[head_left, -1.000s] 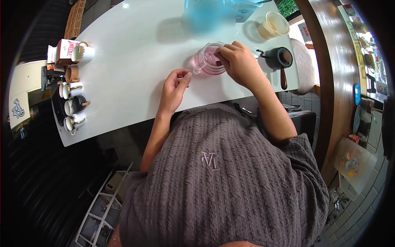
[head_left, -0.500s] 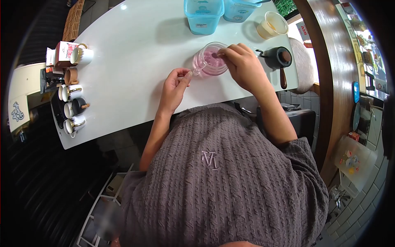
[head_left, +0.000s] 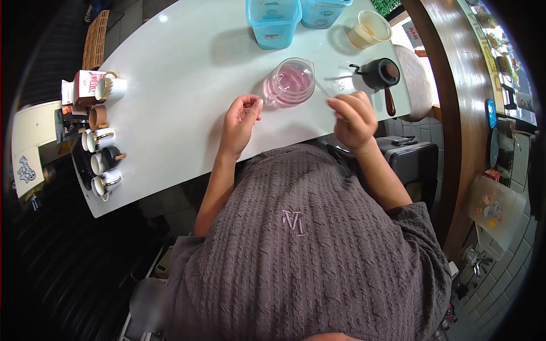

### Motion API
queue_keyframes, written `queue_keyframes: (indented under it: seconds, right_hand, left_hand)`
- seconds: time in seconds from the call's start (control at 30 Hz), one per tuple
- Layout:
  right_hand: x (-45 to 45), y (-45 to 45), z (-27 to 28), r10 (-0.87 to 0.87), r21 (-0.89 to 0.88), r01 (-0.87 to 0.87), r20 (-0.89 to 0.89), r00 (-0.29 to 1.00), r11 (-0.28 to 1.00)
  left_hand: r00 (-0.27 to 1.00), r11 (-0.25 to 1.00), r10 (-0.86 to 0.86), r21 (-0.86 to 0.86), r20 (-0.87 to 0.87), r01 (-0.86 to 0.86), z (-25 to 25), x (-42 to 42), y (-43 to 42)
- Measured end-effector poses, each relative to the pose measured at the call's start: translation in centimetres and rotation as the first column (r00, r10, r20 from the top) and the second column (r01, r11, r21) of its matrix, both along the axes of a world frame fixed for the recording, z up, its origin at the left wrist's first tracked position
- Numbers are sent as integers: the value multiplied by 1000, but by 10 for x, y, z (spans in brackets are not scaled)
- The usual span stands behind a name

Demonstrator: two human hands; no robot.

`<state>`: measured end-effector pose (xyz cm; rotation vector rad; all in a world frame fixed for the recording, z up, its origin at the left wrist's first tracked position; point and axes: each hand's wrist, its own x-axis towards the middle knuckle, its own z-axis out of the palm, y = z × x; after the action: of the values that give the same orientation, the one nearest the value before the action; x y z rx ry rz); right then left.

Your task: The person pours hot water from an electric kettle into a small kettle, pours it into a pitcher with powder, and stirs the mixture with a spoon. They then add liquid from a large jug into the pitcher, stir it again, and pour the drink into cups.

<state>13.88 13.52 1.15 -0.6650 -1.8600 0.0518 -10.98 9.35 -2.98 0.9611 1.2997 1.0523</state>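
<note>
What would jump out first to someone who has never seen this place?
Probably the clear jug of pink liquid, standing out against the white table. Next come the bright blue containers on its far side, then the dark pot with a wooden handle to the right, and the cups along the left edge.

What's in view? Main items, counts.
Glossy table: 1, white, upper half
Round glass pitcher: 1, clear, pink liquid, centre
Square plastic containers: 2, blue, far side
Round plastic tub: 1, clear, far right
Round pot: 1, black, right end
Mugs: at least 4 white, 1 brown, left end
Cardboard box: 1, red and white, beside mugs
Wicker panel: 1, tan, upper left
Boxy case: 1, black, below right
Textured shirt: 1, grey, wearer
Left hand: 1, beside pitcher
Right hand: 1, pitcher's right
</note>
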Motion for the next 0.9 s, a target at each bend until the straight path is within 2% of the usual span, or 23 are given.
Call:
queue_keyframes:
  seconds: [0.07, 0.1, 0.23, 0.33, 0.37, 0.4, 0.43, 0.47, 0.5, 0.53, 0.6, 0.73, 0.9]
  right_hand:
    - [-1, 0, -3, 43, -21, -40, 149, 988, 999]
    - [2, -6, -3, 19, -29, -16, 94, 995, 999]
    - [-3, -13, -2, -56, -79, 66, 115, 992, 995]
    - [1, -17, -2, -73, -85, 74, 13, 997, 994]
    - [1, -21, -4, -112, -172, 96, -86, 990, 980]
    - [3, -26, -12, -125, -177, 109, -85, 988, 978]
    - [6, -30, -23, -215, -286, 123, -317, 924, 950]
    - [9, -34, -33, -312, -387, 107, -518, 796, 916]
    - [14, -38, -42, -412, -490, 106, -574, 708, 865]
    - [20, -40, -50, -418, -491, 113, -573, 705, 864]
    - [31, -41, -68, -565, -617, 135, -580, 587, 775]
    - [45, -42, -92, -599, -692, 155, -465, 651, 705]
    - [54, -40, -111, -683, -806, 137, -383, 622, 576]
  left_hand:
    - [1000, 1000, -11, 8, 3, 11, 1, -1, 2]
    - [1000, 1000, -16, 9, -2, 16, 3, 0, 3]
    - [999, 1000, -23, -2, -28, 23, 2, 1, 4]
    - [999, 999, -34, -6, -26, 33, 1, 5, 6]
    - [999, 999, -45, -13, -26, 44, 1, 6, 5]
    - [999, 999, -37, -16, -37, 36, 1, 7, 6]
    - [998, 1000, -28, -15, -48, 27, 1, 7, 8]
    - [998, 999, -38, -14, -46, 37, 1, 8, 9]
    - [999, 999, -32, -16, -22, 32, -1, 8, 10]
    - [1000, 999, -26, -19, 2, 26, -2, 8, 10]
    - [999, 999, -35, -27, 3, 35, -5, 9, 11]
    - [999, 998, -44, -51, -11, 44, -13, 10, 13]
    - [993, 995, -91, -58, -79, 86, -19, 9, 15]
